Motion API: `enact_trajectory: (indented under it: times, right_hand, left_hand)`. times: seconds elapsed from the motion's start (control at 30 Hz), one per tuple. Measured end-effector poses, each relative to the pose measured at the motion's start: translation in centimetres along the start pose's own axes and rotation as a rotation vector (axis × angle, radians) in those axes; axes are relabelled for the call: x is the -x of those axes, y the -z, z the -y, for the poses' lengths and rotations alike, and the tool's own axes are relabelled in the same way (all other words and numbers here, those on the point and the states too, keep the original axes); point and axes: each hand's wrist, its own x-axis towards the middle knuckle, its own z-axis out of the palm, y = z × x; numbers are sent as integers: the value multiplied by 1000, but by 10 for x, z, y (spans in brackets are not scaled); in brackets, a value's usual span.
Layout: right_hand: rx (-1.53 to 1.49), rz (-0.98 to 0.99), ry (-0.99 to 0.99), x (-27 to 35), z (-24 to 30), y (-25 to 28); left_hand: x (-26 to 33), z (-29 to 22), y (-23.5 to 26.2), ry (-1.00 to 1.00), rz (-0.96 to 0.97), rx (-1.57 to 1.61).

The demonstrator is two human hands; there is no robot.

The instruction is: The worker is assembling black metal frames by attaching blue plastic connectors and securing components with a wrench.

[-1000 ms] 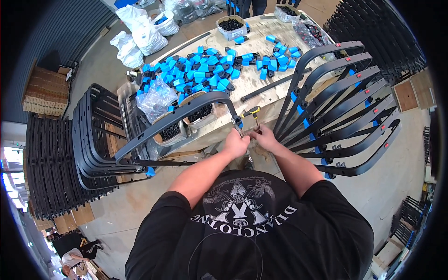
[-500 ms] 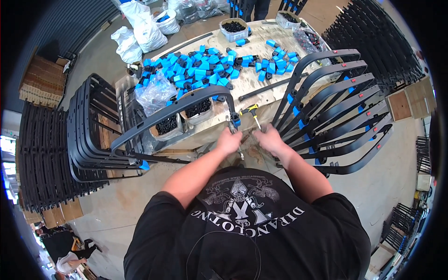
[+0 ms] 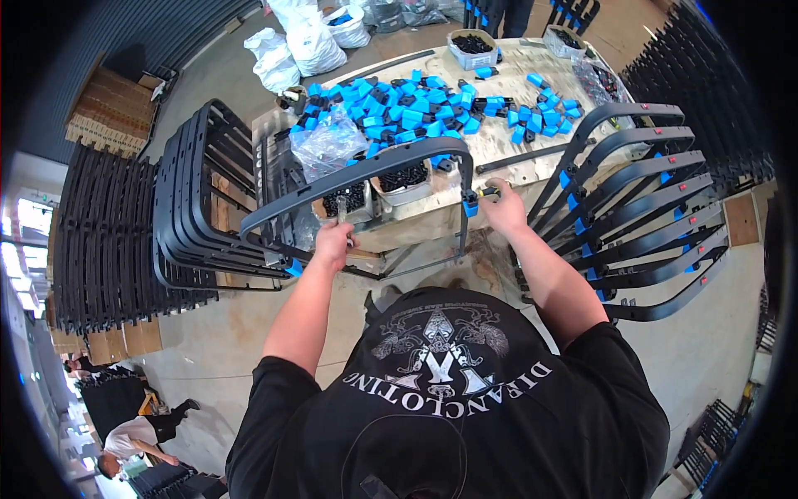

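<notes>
A black curved tubular frame (image 3: 357, 176) stands in front of me, with a blue plastic piece (image 3: 470, 205) on its right upright. My left hand (image 3: 332, 244) is closed on a silver wrench-like tool (image 3: 342, 206), its upper end over a box of black screws (image 3: 356, 198). To the right of the frame, my right hand (image 3: 506, 210) is closed around a yellow and black T-handle screwdriver (image 3: 490, 192), close to the blue piece. The screwdriver's shaft is hidden. Beside the first box, behind the frame's bar, sits a second box of small black parts (image 3: 405, 177).
Blue and black plastic pieces (image 3: 407, 108) are heaped on the wooden worktable (image 3: 507, 154), near a clear plastic bag (image 3: 328, 145). More black frames stand at left (image 3: 187, 200) and right (image 3: 640, 216). White sacks (image 3: 312, 46) sit beyond. A person (image 3: 133, 437) is at lower left.
My left hand has moved left with the silver tool, from the frame's right upright to the screw box. My right hand has moved up and forward with the screwdriver. The view has shifted.
</notes>
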Motion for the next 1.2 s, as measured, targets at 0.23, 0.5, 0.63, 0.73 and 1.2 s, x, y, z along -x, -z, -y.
enact_trajectory:
  times: [0.23,0.5,0.63,0.73,1.2]
  right_hand:
    - [34,-244,-307,-12,-41,-2]
    - [-262,670,-261,67,75,-112]
    - [-868,743,-251,17,162,-181]
    - [-836,641,-517,6,208,-200]
    - [-113,-186,-343,90,5,-157]
  left_hand:
    - [-5,13,24,-102,-281,-130]
    - [84,96,141,80,72,-467]
    - [89,112,195,129,-41,-508]
    - [87,110,228,59,-50,-476]
    - [37,50,199,-288,-140,-477]
